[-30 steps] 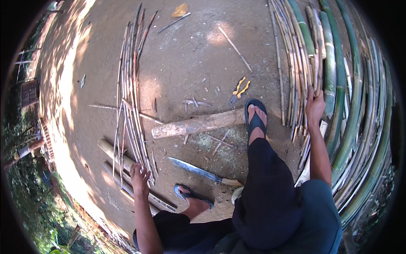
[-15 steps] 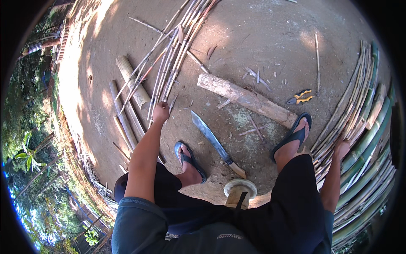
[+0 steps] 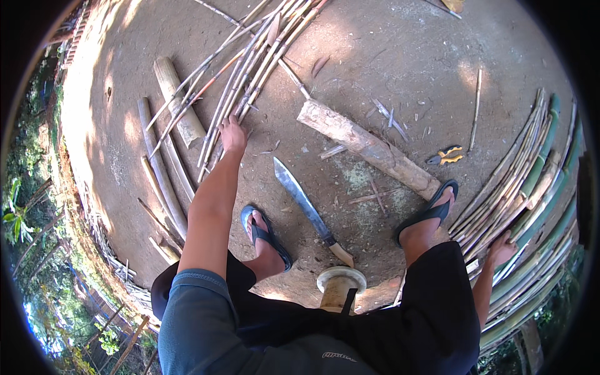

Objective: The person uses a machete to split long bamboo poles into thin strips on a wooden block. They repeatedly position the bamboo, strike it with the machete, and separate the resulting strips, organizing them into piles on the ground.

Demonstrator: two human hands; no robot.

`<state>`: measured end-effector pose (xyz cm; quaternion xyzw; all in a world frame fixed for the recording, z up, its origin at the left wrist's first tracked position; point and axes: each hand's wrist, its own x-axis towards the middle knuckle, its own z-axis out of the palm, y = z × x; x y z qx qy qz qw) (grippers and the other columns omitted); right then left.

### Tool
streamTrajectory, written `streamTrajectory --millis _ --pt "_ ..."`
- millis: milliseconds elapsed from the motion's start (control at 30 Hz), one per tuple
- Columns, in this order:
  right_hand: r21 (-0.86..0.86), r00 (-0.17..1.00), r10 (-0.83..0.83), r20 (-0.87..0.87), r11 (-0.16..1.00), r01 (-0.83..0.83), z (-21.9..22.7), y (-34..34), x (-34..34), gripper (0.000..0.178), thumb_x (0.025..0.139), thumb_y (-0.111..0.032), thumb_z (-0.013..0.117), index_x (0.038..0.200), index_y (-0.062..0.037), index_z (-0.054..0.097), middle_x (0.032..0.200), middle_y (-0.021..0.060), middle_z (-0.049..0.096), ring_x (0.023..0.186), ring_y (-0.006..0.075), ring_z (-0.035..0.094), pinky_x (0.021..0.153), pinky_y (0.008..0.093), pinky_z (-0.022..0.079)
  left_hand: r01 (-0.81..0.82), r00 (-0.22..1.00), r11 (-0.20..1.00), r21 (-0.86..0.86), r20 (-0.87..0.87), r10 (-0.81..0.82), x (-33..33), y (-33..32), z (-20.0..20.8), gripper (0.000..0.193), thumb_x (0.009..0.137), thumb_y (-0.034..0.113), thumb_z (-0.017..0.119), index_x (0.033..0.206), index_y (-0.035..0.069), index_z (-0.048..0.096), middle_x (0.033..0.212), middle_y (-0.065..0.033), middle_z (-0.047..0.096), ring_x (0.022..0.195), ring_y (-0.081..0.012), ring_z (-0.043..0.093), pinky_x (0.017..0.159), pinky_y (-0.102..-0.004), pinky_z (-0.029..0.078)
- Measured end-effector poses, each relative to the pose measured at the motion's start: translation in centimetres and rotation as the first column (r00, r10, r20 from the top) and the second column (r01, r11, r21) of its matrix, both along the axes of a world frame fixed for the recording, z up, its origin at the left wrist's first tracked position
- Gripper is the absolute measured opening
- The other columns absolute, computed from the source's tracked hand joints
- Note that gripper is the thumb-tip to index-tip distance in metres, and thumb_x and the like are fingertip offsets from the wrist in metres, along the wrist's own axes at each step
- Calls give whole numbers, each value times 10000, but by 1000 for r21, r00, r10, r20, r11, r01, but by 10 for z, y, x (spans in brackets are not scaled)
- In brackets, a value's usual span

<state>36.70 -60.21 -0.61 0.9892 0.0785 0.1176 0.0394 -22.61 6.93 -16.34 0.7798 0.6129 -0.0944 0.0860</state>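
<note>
My left hand (image 3: 233, 135) reaches down to a bundle of thin bamboo sticks (image 3: 255, 70) on the ground. Its fingers are stretched out and apart over the lower ends of the sticks. At my right side, my right hand (image 3: 502, 250) is against a pile of bamboo poles (image 3: 542, 157), its fingers curled in. Whatever those fingers hold is hard to make out among the poles. Between my feet lies a machete (image 3: 303, 201) with a wooden handle, its blade pointing away to the left.
A short log (image 3: 369, 147) lies ahead. Yellow-handled pliers (image 3: 446, 155) are near my right foot. Thick bamboo pieces (image 3: 178, 100) lie left of the bundle. A round-topped wooden post (image 3: 340, 284) stands between my legs. One loose stick (image 3: 477, 109) lies at the far right.
My left hand has loosened from a closed fist and spread its fingers over the sticks. My right hand has shifted a little nearer along the pole pile. The whole view has tilted slightly.
</note>
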Motion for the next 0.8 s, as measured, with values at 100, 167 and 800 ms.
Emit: streamTrajectory --millis 100,167,800 --pt "-1 997 -29 77 1000 30 23 -17 3 581 924 -481 515 933 76 680 903 268 581 814 435 573 758 521 440 -31 999 999 -35 -43 30 18 -3 -9 405 844 251 619 1187 45 550 1239 -243 542 1205 -447 464 1015 -495 422" --pt "-13 988 -95 125 995 98 47 -24 10 564 917 -485 539 904 60 684 867 229 551 786 414 576 750 514 442 -12 999 1000 -9 -49 12 29 -23 4 391 859 281 593 1166 42 557 1207 -265 562 1174 -446 498 992 -501 436" --pt "476 583 778 232 432 -766 355 292 -80 334 998 -299 546 865 2 483 722 192 536 633 378 527 605 458 420 196 964 943 270 121 -235 -8 -30 358 408 877 433 564 832 43 676 737 -252 665 720 -435 665 688 -526 528"
